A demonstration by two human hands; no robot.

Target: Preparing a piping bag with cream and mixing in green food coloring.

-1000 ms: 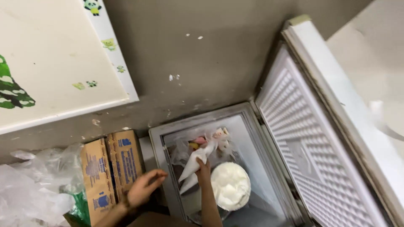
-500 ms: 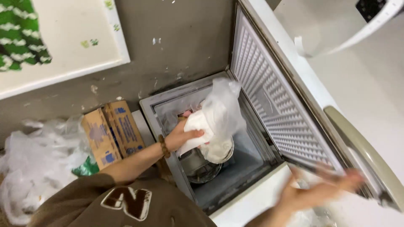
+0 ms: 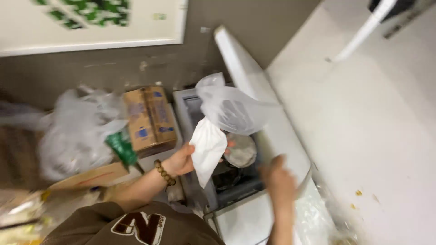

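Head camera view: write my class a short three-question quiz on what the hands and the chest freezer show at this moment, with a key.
1. True or false: the left hand holds a white plastic bag over the open chest freezer.
2. Which thing stands just left of the freezer? A) a cardboard box B) a metal bucket C) a wooden chair
3. Fill in: the right hand, blurred, is beside the freezer's ____.

Key: 1 true; 2 A; 3 lid. Whether the right hand touches the lid cannot be told.
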